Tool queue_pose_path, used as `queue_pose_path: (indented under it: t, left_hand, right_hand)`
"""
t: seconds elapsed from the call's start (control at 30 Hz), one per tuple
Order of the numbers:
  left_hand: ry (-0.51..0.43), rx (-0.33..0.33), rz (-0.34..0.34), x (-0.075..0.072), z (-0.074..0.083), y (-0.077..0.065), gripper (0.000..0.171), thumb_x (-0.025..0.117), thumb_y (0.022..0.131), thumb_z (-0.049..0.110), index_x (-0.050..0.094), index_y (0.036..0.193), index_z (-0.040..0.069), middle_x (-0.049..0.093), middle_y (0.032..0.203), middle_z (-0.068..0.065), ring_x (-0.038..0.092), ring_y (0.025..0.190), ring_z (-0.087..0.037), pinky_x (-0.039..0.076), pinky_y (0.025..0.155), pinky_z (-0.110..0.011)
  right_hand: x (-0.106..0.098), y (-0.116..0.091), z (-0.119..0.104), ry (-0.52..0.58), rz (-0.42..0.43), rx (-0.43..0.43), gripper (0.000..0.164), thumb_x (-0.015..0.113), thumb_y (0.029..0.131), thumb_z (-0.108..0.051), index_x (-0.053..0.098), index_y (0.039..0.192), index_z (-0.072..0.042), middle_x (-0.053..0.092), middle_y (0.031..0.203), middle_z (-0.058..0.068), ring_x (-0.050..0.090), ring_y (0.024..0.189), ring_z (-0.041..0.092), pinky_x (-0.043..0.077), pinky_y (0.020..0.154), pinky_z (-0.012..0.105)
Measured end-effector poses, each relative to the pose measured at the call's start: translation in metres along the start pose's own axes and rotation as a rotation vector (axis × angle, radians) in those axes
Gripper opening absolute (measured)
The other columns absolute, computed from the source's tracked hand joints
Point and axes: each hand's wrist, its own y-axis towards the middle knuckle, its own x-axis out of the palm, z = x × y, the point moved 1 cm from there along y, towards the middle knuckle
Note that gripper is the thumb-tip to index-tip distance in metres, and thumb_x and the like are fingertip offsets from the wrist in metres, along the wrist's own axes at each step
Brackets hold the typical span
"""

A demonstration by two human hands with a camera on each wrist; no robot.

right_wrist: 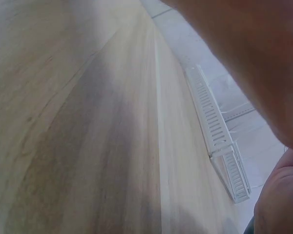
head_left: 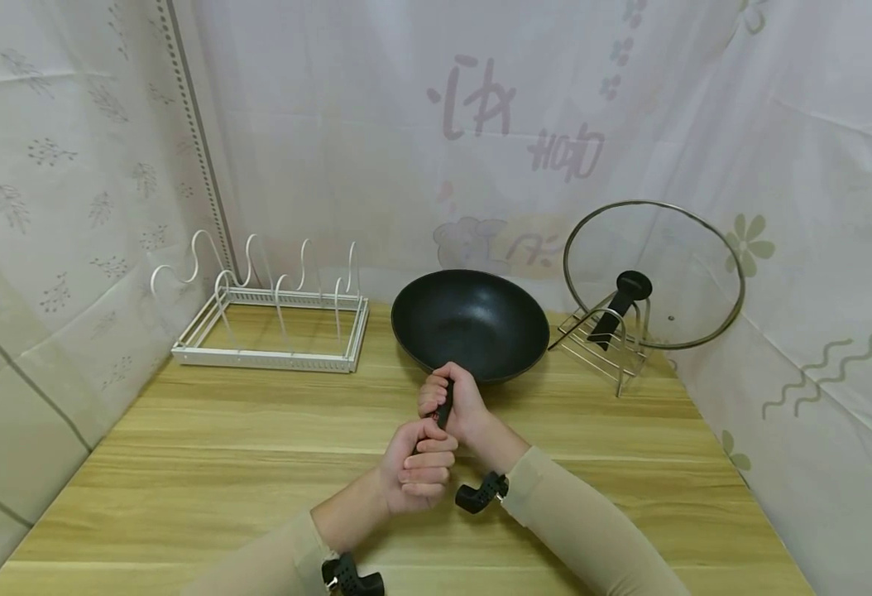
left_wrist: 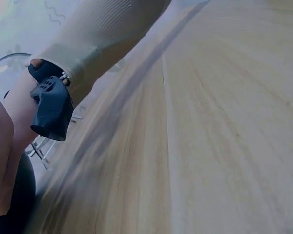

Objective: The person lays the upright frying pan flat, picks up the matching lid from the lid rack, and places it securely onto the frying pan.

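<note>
A black wok (head_left: 471, 319) faces up at the back middle of the table, its handle (head_left: 444, 407) pointing toward me. My right hand (head_left: 457, 400) grips the handle close to the pan. Nearer to me, my left hand (head_left: 419, 465) is wrapped round the handle's end, its fingers curled over it. The forearms come in from both sides, and the hands sit one behind the other. In the left wrist view, the wok's dark side (left_wrist: 24, 195) shows at the lower left beside the right hand (left_wrist: 0, 151). Most of the handle is hidden by the fingers.
A white rack (head_left: 265, 362) with wavy wire dividers stands at the back left. To the right of the wok, a wire stand (head_left: 615, 360) holds a glass lid (head_left: 674, 273) with a black knob upright. Patterned curtains (head_left: 332, 124) hang behind the wooden table (head_left: 257, 463).
</note>
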Motion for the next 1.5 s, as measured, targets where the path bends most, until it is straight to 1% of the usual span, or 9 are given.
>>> queue_pose_path:
  t: [0.13, 0.33, 0.47, 0.63, 0.8, 0.97, 1.1, 1.33, 1.5]
  left_hand:
    - [0.067, 0.016, 0.056, 0.0, -0.001, -0.002, 0.036, 0.037, 0.105, 0.024, 0.025, 0.071, 0.022, 0.024, 0.055, 0.011, 0.031, 0.041, -0.004, 0.017, 0.042, -0.015]
    - [0.285, 0.066, 0.252, 0.001, -0.002, -0.005, 0.035, 0.032, 0.105, 0.027, 0.036, 0.071, 0.021, 0.043, 0.056, 0.013, 0.045, 0.045, 0.0, 0.029, 0.043, -0.014]
    - [0.377, 0.078, 0.339, 0.002, -0.003, -0.006, 0.035, 0.03, 0.105, 0.028, 0.043, 0.073, 0.022, 0.046, 0.059, 0.013, 0.049, 0.047, 0.001, 0.035, 0.046, -0.014]
    - [0.428, 0.073, 0.431, 0.002, -0.001, -0.008, 0.036, 0.029, 0.105, 0.03, 0.048, 0.075, 0.022, 0.047, 0.06, 0.013, 0.053, 0.049, -0.001, 0.038, 0.05, -0.017]
    - [0.512, 0.087, 0.514, 0.002, 0.002, -0.011, 0.037, 0.03, 0.106, 0.035, 0.055, 0.084, 0.02, 0.058, 0.07, 0.01, 0.062, 0.062, -0.005, 0.051, 0.061, -0.019]
    - [0.567, 0.073, 0.545, 0.002, 0.003, -0.015, 0.045, 0.03, 0.11, 0.043, 0.067, 0.104, 0.02, 0.078, 0.096, 0.005, 0.079, 0.091, -0.011, 0.063, 0.077, -0.025]
    - [0.603, 0.051, 0.523, 0.003, 0.005, -0.019, 0.052, 0.027, 0.113, 0.048, 0.068, 0.12, 0.017, 0.081, 0.112, 0.001, 0.08, 0.105, -0.015, 0.063, 0.087, -0.032]
    - [0.701, -0.002, 0.605, 0.005, 0.01, -0.025, 0.058, 0.027, 0.112, 0.056, 0.067, 0.122, 0.016, 0.081, 0.108, 0.001, 0.08, 0.1, -0.018, 0.059, 0.083, -0.036]
    - [0.736, -0.006, 0.654, 0.006, 0.017, -0.034, 0.061, 0.024, 0.112, 0.056, 0.065, 0.122, 0.011, 0.079, 0.106, -0.002, 0.079, 0.095, -0.02, 0.057, 0.077, -0.034]
  right_hand:
    - [-0.001, 0.001, 0.001, -0.039, 0.04, -0.029, 0.046, 0.035, 0.109, -0.022, 0.041, 0.064, -0.02, 0.041, 0.058, -0.009, 0.045, 0.048, 0.006, 0.045, 0.052, 0.02]
    - [-0.004, 0.001, 0.004, -0.184, 0.152, -0.116, 0.039, 0.044, 0.108, -0.022, 0.049, 0.069, -0.02, 0.048, 0.063, -0.008, 0.05, 0.054, 0.006, 0.045, 0.059, 0.019]
    - [-0.007, 0.0, 0.006, -0.285, 0.206, -0.14, 0.031, 0.048, 0.105, -0.023, 0.056, 0.076, -0.019, 0.053, 0.069, -0.008, 0.053, 0.06, 0.006, 0.047, 0.065, 0.021]
    - [-0.01, -0.004, 0.005, -0.36, 0.216, -0.122, 0.024, 0.051, 0.104, -0.027, 0.06, 0.083, -0.018, 0.056, 0.076, -0.006, 0.054, 0.069, 0.01, 0.05, 0.073, 0.025]
    - [-0.014, -0.009, 0.002, -0.42, 0.179, -0.08, 0.02, 0.05, 0.106, -0.029, 0.06, 0.099, -0.013, 0.063, 0.088, -0.001, 0.061, 0.082, 0.015, 0.054, 0.083, 0.029]
    - [-0.019, -0.016, -0.001, -0.464, 0.094, 0.008, 0.031, 0.045, 0.109, -0.034, 0.058, 0.12, -0.008, 0.073, 0.106, 0.003, 0.069, 0.101, 0.017, 0.053, 0.095, 0.03]
    - [-0.023, -0.021, -0.004, -0.524, 0.062, 0.02, 0.038, 0.046, 0.109, -0.036, 0.058, 0.13, -0.006, 0.074, 0.118, 0.005, 0.07, 0.113, 0.02, 0.051, 0.106, 0.034]
    - [-0.03, -0.03, -0.012, -0.676, 0.096, 0.001, 0.048, 0.047, 0.108, -0.04, 0.06, 0.137, -0.003, 0.074, 0.116, 0.005, 0.068, 0.108, 0.023, 0.053, 0.096, 0.04]
    - [-0.036, -0.04, -0.017, -0.741, 0.112, 0.004, 0.043, 0.047, 0.107, -0.041, 0.061, 0.129, -0.006, 0.068, 0.113, 0.004, 0.066, 0.104, 0.021, 0.057, 0.09, 0.039]
